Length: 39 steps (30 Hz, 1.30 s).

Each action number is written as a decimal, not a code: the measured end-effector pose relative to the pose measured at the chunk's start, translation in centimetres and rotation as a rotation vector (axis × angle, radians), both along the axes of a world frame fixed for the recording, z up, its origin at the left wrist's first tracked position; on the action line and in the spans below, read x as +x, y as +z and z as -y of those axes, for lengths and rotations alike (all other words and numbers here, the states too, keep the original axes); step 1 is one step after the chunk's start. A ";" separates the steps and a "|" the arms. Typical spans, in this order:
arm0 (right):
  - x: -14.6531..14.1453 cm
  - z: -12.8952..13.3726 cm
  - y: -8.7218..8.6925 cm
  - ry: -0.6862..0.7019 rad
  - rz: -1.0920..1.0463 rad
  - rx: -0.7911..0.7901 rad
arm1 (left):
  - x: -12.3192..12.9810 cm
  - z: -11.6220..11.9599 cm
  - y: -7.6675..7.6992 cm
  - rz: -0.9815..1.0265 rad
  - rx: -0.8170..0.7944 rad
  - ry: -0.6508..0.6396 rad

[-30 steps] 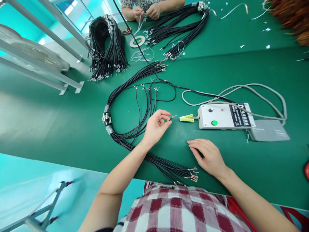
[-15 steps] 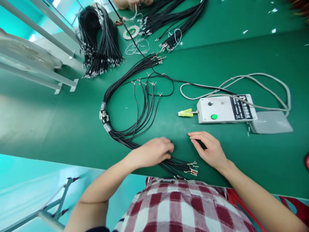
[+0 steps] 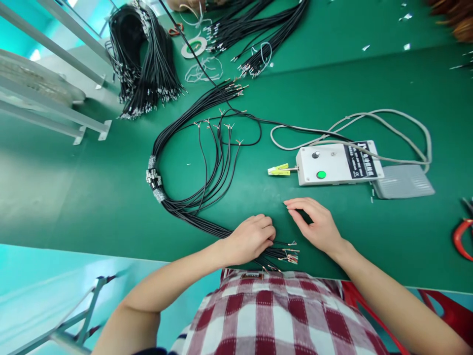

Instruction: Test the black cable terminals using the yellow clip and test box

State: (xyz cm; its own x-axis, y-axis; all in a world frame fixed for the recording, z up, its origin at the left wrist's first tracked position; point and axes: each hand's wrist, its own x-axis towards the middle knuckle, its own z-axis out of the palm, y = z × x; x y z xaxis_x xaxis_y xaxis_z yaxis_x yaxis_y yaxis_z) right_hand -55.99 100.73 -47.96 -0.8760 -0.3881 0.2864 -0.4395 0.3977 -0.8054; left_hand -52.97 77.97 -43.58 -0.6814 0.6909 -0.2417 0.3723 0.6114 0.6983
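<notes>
Near edge of bench (image 3: 111, 197), left hand (image 3: 251, 239) sits over the near leg of the black cable bundle (image 3: 158, 143); fingers bent inward among the strands, thumb side hidden, so can't tell if one cable is pinched; bundle lies as a C open to the right, bound at its left bend by a clear-wrapped tie (image 3: 152, 177); near leg's long axis runs left to right, angling toward the near edge; stripped ends (image 3: 291, 256) stick out just right of the left fingers; left hand is the nearer one, on the bundle; right hand (image 3: 314, 222) rests right and slightly far of those ends, not touching them; its fingers lie side by side, loosely bent, narrow gap to the thumb, nothing seen in them; yellow clip (image 3: 281, 170) is just far of the right fingertips, points left, on the left end of the white box (image 3: 328, 155); grey pedal (image 3: 402, 182) right of the box; loose cables with splayed ends (image 3: 229, 127) inside the C, left of the clip; red-handled tool (image 3: 460, 239) at the right, cut by the view.
</notes>
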 end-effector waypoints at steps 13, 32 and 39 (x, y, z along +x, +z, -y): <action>-0.7 0.3 2.4 -0.092 0.306 -0.182 | -3.1 -1.2 1.1 0.267 0.628 0.739; -2.3 3.2 3.9 -0.071 0.620 -0.539 | -2.8 -2.0 0.8 0.306 0.665 0.768; -2.3 3.9 3.6 -0.089 0.681 -0.596 | -2.7 -2.2 0.5 0.294 0.706 0.784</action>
